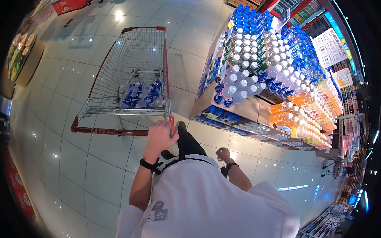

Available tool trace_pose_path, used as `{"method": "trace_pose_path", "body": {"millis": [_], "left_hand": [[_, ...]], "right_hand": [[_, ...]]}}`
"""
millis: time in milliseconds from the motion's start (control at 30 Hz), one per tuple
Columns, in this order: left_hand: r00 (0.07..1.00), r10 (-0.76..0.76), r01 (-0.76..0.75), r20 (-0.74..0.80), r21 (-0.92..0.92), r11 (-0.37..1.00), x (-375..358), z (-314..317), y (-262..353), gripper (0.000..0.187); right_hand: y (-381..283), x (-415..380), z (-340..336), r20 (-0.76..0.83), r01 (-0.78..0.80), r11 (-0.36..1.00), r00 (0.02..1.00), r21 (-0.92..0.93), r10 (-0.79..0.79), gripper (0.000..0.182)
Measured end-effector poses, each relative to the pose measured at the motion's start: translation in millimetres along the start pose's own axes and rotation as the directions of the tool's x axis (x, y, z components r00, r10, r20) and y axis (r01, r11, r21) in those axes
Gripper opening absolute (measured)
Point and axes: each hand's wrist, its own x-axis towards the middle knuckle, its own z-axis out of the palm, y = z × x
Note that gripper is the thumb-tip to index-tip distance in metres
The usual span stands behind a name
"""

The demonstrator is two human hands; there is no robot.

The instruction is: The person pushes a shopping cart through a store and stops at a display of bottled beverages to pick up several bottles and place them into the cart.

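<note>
My left hand (159,135) grips the right end of the red handle (110,131) of a wire shopping cart (129,70). Several packs of blue-labelled water bottles (143,95) lie in the cart's basket. My right hand (223,154) hangs free beside my hip, fingers loosely curled, holding nothing. It is nearest the low edge of a pallet display of bottled water (251,58) on my right. Both wrists wear black bands.
Orange and pale drink bottles (308,114) fill the display's right side, with price signs (329,47) above. Shelving aisles run along the far right. A round produce stand (23,54) sits at the far left. Glossy tiled floor (71,157) surrounds the cart.
</note>
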Motion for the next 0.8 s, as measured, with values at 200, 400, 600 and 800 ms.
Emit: {"method": "trace_pose_path", "body": {"millis": [200, 400, 600, 800], "left_hand": [[1.0, -0.025, 0.025, -0.004, -0.02, 0.999, 1, -4, 5, 0.034], [0.999, 0.003, -0.003, -0.046, -0.02, 1.0, 0, -2, 4, 0.034], [0.998, -0.022, 0.022, -0.054, -0.003, 1.0, 0, 1, 6, 0.035], [0.998, -0.038, 0.037, -0.045, -0.01, 0.999, 0, -1, 6, 0.032]], "right_hand": [[-117, 24, -76, -0.558, 0.568, 0.716, 0.466, -0.407, -0.687, 0.085], [-262, -60, -144, -0.567, 0.611, 0.589, 0.262, -0.529, -0.781, 0.082], [-275, -32, -138, -0.501, 0.526, 0.612, 0.355, -0.591, -0.789, 0.069], [-289, -36, -140, -0.554, 0.459, 0.709, 0.443, -0.535, -0.705, 0.055]]}}
